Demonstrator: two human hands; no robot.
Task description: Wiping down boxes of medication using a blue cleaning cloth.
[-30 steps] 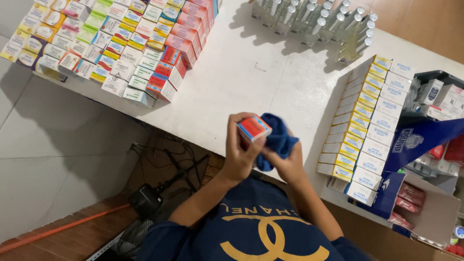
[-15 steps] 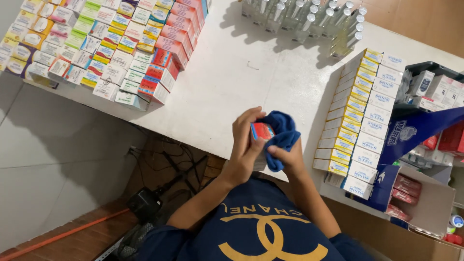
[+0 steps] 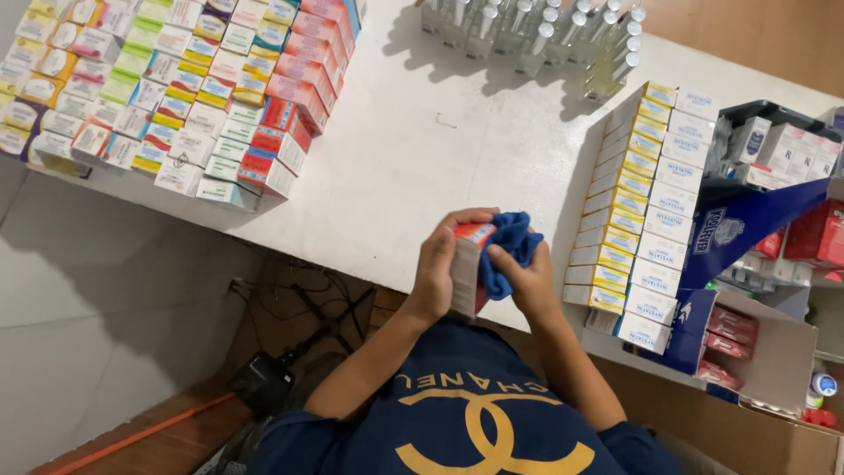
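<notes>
My left hand [image 3: 442, 264] grips a small red and white box [image 3: 467, 266] upright above the near edge of the white table [image 3: 422, 149]. My right hand [image 3: 530, 280] holds a blue cloth [image 3: 510, 246] pressed against the right side and top of the box. Both hands sit close together just in front of my chest. The fingers of my left hand hide most of the box's left face.
Rows of small colourful boxes [image 3: 176, 79] cover the far left of the table. A group of clear bottles with silver caps [image 3: 536, 35] stands at the back. Two columns of yellow and white boxes [image 3: 646, 202] lie to the right, beside blue cartons and a dark tray [image 3: 774, 149].
The box has turned in my left hand from showing its red end face to standing on edge. The cloth has moved from behind the box onto its side.
</notes>
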